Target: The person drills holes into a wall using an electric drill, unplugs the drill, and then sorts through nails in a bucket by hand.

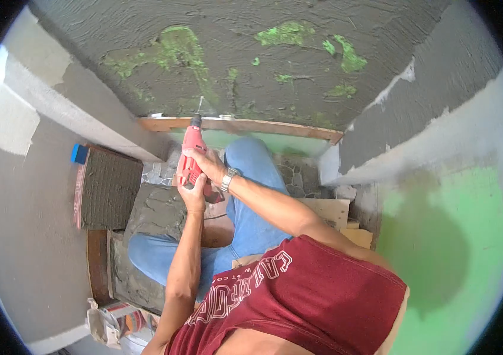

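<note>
A red power drill [193, 142] points away from me, its black chuck [196, 120] and thin bit [201, 105] toward the mortar-coated wall [233, 71]. Whether the bit tip touches the wall I cannot tell. My right hand [209, 166], with a metal watch at the wrist, is closed around the rear body of the drill. Lower down, my left hand [193, 195] grips the drill near its handle, which the hands partly hide. Just below the bit, a wooden strip [251, 126] runs across the wall, with small white pieces on its upper edge.
A tile with ridged mortar [109, 189] leans at the left, a blue piece [79, 154] at its corner. Beside my bent leg lies a mortar-covered slab [158, 213]. A bucket [124, 319] stands lower left. Wooden boards [328, 212] are at my right, near a green-painted wall [441, 236].
</note>
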The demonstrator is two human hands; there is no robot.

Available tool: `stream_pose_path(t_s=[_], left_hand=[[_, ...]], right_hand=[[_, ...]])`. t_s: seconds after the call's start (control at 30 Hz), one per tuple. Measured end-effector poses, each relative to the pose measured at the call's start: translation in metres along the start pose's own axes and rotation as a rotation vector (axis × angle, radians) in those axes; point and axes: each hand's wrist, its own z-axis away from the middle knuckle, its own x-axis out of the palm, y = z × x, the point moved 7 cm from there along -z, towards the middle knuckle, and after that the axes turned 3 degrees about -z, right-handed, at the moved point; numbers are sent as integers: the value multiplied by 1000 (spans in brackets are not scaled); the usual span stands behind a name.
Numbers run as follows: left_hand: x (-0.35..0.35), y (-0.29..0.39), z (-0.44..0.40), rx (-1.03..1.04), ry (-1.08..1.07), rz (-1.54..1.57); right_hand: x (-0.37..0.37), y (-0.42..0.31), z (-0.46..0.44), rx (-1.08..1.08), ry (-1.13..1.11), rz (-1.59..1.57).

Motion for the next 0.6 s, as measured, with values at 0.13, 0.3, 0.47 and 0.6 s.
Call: stream_pose_path(t_s=[0.13, 0.3, 0.47, 0.6], left_hand=[[-21, 35, 31, 65, 37, -102], [-15, 105, 58, 201, 18, -337], [62, 178, 75, 268, -190, -465], [109, 146, 94, 264, -299, -479]], right_hand=[[24, 8, 33, 79, -116, -40], [46, -38, 83, 41, -184, -297], [-4, -85, 121, 44, -57, -521], [-73, -65, 137, 86, 91, -553]])
